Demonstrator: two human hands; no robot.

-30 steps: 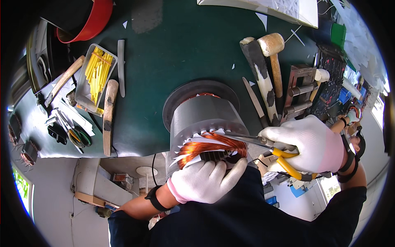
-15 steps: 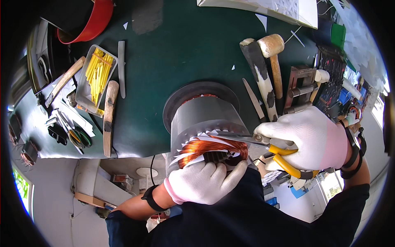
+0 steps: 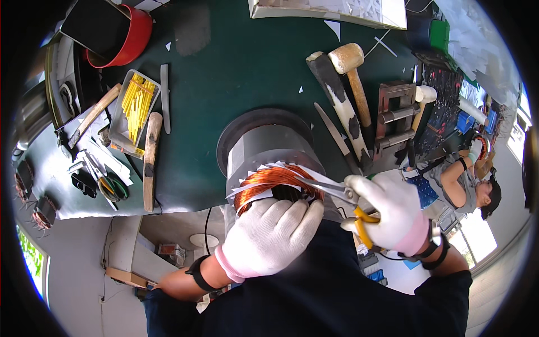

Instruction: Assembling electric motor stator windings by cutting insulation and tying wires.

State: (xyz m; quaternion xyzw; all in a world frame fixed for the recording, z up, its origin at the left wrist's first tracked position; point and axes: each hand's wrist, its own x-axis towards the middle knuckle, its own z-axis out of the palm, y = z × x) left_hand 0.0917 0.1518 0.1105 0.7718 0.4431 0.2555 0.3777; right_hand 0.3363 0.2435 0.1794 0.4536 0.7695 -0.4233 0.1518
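Covering more of the opening (image 3: 287, 192) in the copper winding (image 3: 266, 180), your left hand (image 3: 269, 233) curls, its hold hidden, while your right hand (image 3: 390, 210), closed around yellow-handled scissors (image 3: 349, 195), has angled the blades (image 3: 325, 186) more steeply, apparently keeping the white paper edging (image 3: 309, 171) within reach at the grey cylinder (image 3: 272, 143).

Table (image 3: 247, 73) middle: open stretch from grey strip (image 3: 165, 98) to mallet (image 3: 346, 58), beyond the drum (image 3: 269, 141).
Left of drum: open gap up to the wooden handle (image 3: 150, 163); the tray (image 3: 115, 124) stands past that.
Right of drum: file (image 3: 331, 129), bar (image 3: 341, 101) and metal frame (image 3: 384, 101) crowd the way.
Far edge: white box (image 3: 337, 17) in the way.
Drum mouth: left hand (image 3: 269, 238) covers the near side; scissors (image 3: 337, 192) in the right hand (image 3: 387, 209) cross from the right.
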